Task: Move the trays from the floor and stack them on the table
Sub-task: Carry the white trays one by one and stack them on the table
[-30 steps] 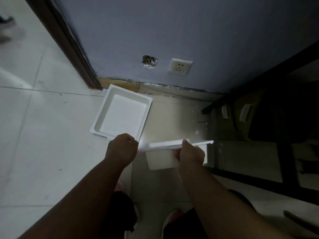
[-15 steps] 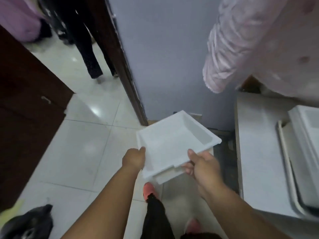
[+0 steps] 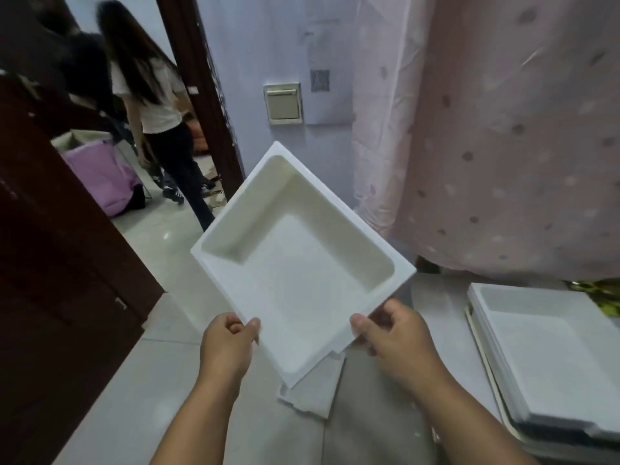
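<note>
A white square tray (image 3: 302, 263) is held up in the air at chest height, turned like a diamond with its hollow facing me. My left hand (image 3: 228, 347) pinches its near left rim with thumb on top. My right hand (image 3: 392, 333) grips its near right rim. A stack of white trays (image 3: 550, 357) lies on the grey table (image 3: 439, 307) at the right, apart from the held tray.
A pink dotted curtain (image 3: 503, 129) hangs over the table's far side. A wall switch (image 3: 283, 104) is on the pale wall ahead. A dark wooden door (image 3: 50, 263) stands at the left. A person (image 3: 157, 105) stands in the doorway beside a purple bag (image 3: 97, 176).
I have stood up from the floor with the tray. It has risen and tipped its hollow toward me, and the table's tray stack has come closer at the right.
</note>
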`<state>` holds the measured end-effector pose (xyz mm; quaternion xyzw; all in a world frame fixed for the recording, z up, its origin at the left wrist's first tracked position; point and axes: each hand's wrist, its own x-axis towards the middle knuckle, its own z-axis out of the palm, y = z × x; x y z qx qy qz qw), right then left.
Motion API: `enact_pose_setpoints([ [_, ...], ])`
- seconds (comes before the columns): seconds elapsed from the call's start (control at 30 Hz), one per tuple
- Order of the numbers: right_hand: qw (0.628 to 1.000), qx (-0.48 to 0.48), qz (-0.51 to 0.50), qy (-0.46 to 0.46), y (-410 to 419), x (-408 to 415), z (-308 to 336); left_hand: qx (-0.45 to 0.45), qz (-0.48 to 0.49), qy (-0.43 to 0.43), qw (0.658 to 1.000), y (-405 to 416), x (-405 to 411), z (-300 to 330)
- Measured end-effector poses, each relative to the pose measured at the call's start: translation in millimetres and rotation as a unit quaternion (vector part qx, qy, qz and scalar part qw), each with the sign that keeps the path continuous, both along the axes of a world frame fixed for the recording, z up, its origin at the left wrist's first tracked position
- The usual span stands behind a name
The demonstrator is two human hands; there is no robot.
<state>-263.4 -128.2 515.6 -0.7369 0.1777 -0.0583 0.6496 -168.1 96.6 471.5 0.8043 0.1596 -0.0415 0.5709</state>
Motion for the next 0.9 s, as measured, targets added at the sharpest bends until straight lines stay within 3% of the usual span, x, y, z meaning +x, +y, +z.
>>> enact_pose_setpoints([
  [0.17,0.996,0.016,-0.085,-0.006,26,-35,18,-0.011,-0.035,-0.105,0.994,19,-12,46],
  [0.43,0.963,0.010,-0.268,0.019,48,-101,-4,-0.038,-0.165,-0.173,0.970,13,-56,64],
  [0.67,0.896,0.126,-0.425,-0.011,-1,-160,3,-0.037,-0.305,-0.206,0.929,-56,-79,79],
  [0.9,0.841,0.060,-0.538,0.023,-78,-204,-5,-0.087,-0.425,-0.142,0.890,-148,-94,64],
])
